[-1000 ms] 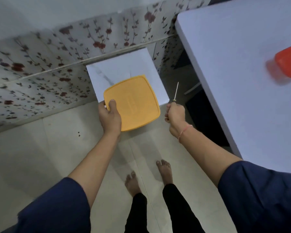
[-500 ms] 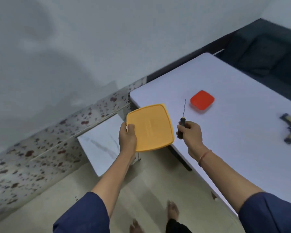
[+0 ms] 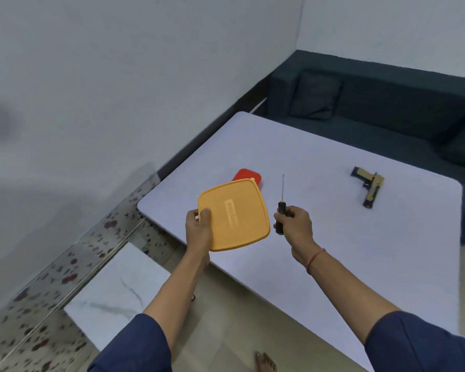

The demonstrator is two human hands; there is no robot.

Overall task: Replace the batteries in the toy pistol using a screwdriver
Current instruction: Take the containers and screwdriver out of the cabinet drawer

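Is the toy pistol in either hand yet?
No. The toy pistol lies on the table; left hand holds the yellow lid, right hand the screwdriver.

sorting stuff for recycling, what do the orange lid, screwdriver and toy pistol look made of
The orange lid looks like matte plastic: moulded rim, embossed label. The screwdriver has a thin grey shaft, likely metal, and a black handle, plastic or rubber. The toy pistol is tan and black with a dull finish, probably plastic, though too small to be sure.

The orange lid [image 3: 236,213] hides most of the red object [image 3: 249,175]; the right hand [image 3: 295,226] covers part of the screwdriver [image 3: 281,206] handle.
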